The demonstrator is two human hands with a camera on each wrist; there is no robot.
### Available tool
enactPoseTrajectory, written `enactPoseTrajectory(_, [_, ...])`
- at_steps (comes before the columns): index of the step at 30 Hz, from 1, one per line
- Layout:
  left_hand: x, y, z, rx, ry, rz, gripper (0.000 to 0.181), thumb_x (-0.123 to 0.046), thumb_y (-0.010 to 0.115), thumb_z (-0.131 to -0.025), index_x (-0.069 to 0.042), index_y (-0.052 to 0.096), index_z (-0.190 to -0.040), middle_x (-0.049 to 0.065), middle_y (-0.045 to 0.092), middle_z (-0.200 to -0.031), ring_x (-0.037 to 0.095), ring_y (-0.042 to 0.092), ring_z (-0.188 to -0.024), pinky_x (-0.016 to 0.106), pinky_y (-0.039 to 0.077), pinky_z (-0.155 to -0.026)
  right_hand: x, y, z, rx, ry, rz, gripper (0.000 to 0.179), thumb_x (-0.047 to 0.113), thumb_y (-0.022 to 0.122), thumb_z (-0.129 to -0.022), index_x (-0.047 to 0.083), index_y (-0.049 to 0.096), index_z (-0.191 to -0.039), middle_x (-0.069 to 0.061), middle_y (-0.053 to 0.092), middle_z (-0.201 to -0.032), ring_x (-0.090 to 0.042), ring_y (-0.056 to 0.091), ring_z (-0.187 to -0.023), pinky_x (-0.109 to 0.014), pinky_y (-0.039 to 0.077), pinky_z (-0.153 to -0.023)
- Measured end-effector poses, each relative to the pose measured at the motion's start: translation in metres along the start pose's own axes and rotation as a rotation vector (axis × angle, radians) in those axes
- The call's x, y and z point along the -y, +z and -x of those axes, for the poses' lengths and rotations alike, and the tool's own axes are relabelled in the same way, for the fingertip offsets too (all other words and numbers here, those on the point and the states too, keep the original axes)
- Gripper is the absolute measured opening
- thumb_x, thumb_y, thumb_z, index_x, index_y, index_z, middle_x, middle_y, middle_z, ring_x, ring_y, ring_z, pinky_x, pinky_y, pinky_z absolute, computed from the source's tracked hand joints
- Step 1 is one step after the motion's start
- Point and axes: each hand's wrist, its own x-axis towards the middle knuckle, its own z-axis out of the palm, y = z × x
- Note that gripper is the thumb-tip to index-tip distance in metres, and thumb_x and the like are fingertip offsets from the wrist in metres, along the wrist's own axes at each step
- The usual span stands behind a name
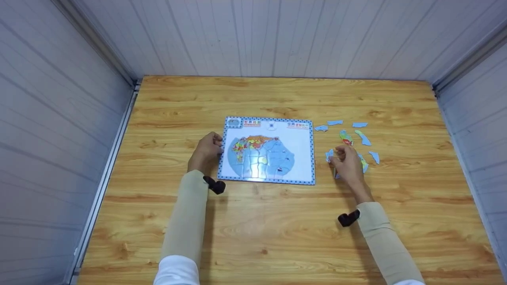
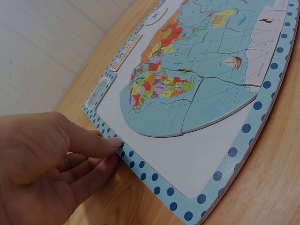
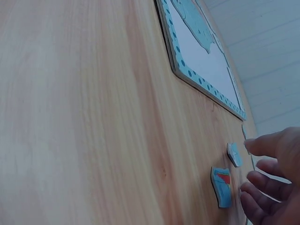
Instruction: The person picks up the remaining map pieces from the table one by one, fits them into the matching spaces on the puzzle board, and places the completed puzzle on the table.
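Note:
A world map puzzle board (image 1: pixel 303 150) with a blue dotted border lies on the table, its map partly filled with joined pieces. At its left edge, my left hand (image 1: pixel 206 150) pinches the border, thumb (image 2: pixel 110 144) on top and the other fingers curled by the edge. To the right of the board, my right hand (image 1: pixel 350 168) hovers among loose puzzle pieces with its fingers loosely bent and nothing between them. Close by its fingers in the right wrist view are a small blue piece (image 3: pixel 233 154) and a blue piece with a red patch (image 3: pixel 222 187).
Several more loose pieces are scattered right of the board, among them a green and red piece (image 1: pixel 346 137), a long blue-green piece (image 1: pixel 363 137) and a blue one (image 1: pixel 374 157). The wooden table (image 1: pixel 253 237) is bordered by pale panel walls (image 1: pixel 253 39).

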Motion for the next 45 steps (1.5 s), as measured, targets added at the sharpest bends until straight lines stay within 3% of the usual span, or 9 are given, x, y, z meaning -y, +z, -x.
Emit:
enactPoseTrajectory(9, [0.005, 0.001, 0.0, 0.005, 0.028, 0.006, 0.034, 0.005, 0.045, -0.091, -0.002, 0.045, -0.124, 0.009, 0.046, -0.108, 0.022, 0.044, -0.1, 0.031, 0.041, -0.086, 0.005, 0.008, -0.003, -0.038, 0.042, 0.061, 0.045, 0.019, 0.065, -0.089, -0.002, 0.05, -0.127, -0.019, 0.057, -0.119, -0.033, 0.053, -0.107, -0.048, 0.044, -0.094])
enactPoseTrajectory(16, [0.004, 0.002, -0.001, 0.012, -0.01, 0.01, 0.032, 0.003, 0.046, -0.092, -0.004, 0.046, -0.123, 0.009, 0.047, -0.11, 0.022, 0.047, -0.102, 0.032, 0.044, -0.089, 0.011, 0.014, -0.005, -0.085, 0.057, 0.114, 0.039, 0.013, 0.064, -0.089, -0.001, 0.053, -0.124, -0.017, 0.058, -0.115, -0.032, 0.054, -0.106, -0.047, 0.045, -0.092])
enactPoseTrajectory(28, [0.004, 0.001, -0.003, 0.018, -0.013, 0.009, 0.033, 0.004, 0.047, -0.091, -0.004, 0.046, -0.123, 0.01, 0.048, -0.112, 0.023, 0.047, -0.104, 0.033, 0.044, -0.092, 0.017, 0.013, -0.009, -0.033, 0.098, 0.107, 0.032, 0.006, 0.061, -0.089, -0.002, 0.058, -0.12, -0.018, 0.059, -0.112, -0.031, 0.056, -0.102, -0.044, 0.047, -0.088])
enactPoseTrajectory(37, [0.002, 0.0, -0.002, 0.02, -0.001, 0.026, 0.034, 0.007, 0.046, -0.091, -0.001, 0.045, -0.124, 0.012, 0.047, -0.113, 0.023, 0.045, -0.103, 0.033, 0.042, -0.089, 0.012, 0.012, -0.007, -0.032, 0.065, -0.021, 0.024, 0.006, 0.06, -0.091, -0.002, 0.057, -0.113, -0.019, 0.06, -0.11, -0.03, 0.058, -0.098, -0.039, 0.047, -0.085])
enactPoseTrajectory(45, [-0.001, -0.001, 0.0, 0.015, -0.016, 0.038, 0.034, 0.006, 0.045, -0.091, -0.003, 0.046, -0.124, 0.01, 0.046, -0.113, 0.023, 0.045, -0.104, 0.033, 0.042, -0.091, 0.006, 0.01, -0.007, -0.031, 0.051, -0.119, 0.034, 0.006, 0.058, -0.093, 0.005, 0.054, -0.126, -0.013, 0.058, -0.103, -0.022, 0.058, -0.091, -0.021, 0.047, -0.074])
